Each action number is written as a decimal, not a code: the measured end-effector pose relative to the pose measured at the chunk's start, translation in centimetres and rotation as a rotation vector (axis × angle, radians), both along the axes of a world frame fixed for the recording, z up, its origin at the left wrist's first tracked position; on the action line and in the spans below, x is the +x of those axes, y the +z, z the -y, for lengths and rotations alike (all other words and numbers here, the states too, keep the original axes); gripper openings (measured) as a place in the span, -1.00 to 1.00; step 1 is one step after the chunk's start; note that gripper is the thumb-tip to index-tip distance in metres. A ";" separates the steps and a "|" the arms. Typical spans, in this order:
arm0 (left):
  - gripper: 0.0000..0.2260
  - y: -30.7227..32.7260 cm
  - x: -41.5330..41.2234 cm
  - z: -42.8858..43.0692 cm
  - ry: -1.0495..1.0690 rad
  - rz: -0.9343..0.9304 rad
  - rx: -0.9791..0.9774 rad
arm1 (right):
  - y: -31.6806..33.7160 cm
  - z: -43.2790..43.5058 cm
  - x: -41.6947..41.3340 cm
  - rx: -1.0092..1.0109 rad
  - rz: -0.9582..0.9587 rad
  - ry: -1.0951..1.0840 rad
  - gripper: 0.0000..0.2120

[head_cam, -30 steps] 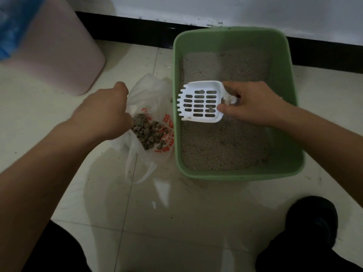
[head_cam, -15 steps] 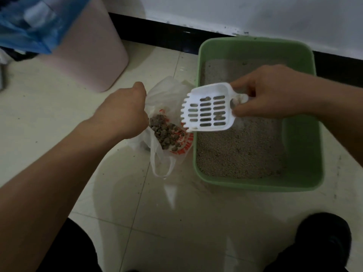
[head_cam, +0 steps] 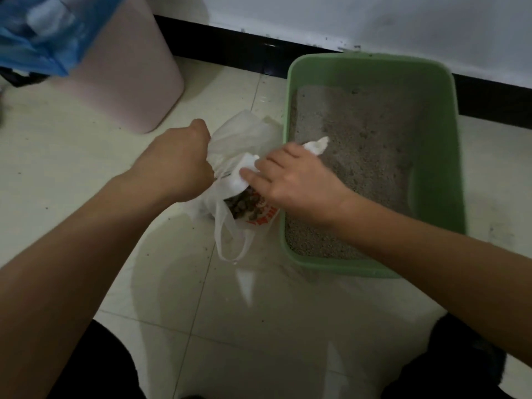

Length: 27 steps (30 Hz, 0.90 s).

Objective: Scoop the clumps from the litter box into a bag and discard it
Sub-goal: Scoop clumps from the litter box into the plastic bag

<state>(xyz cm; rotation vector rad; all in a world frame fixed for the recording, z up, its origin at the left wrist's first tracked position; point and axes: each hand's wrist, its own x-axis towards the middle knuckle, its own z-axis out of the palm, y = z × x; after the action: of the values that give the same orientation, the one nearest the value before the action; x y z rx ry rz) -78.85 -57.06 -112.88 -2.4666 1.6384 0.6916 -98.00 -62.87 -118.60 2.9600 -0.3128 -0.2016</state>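
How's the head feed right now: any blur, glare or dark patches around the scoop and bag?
Head view: dim; the scoop and right hand are motion-smeared, so its slots are unreadable; the bag is washed pale; the tile floor carries a sheen below the bag; wide-angle bending curves the litter box rim.

Scoop [head_cam: 318, 146]: blurred, mostly hidden under right hand [head_cam: 293, 180]. Clumps [head_cam: 244, 208]: partly covered by that hand. Pink bin [head_cam: 129, 67], blue liner [head_cam: 37, 33]: cut off by top edge.
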 end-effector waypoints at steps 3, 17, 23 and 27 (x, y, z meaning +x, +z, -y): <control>-0.72 -0.1 -0.1 0.1 -0.001 -0.004 -0.003 | -0.3 1.2 -1.4 0.058 0.010 -0.052 -0.38; -0.69 -1.0 -3.1 2.1 -0.049 0.084 -0.087 | 4.7 7.9 -10.6 0.424 0.178 -0.542 -0.69; -0.46 -2.3 -6.4 3.0 -0.101 0.081 -0.258 | 6.0 10.8 -15.7 0.311 0.214 -0.942 -0.74; -0.28 -5.3 -9.9 2.7 -0.160 0.001 -0.079 | 6.5 11.6 -16.5 0.355 0.209 -1.186 -0.63</control>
<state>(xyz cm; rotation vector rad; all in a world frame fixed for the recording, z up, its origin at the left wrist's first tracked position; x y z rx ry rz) -88.70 -59.74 -118.20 -2.3515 1.8723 0.6161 -114.54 -74.42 -112.13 2.6508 -2.1894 -0.0668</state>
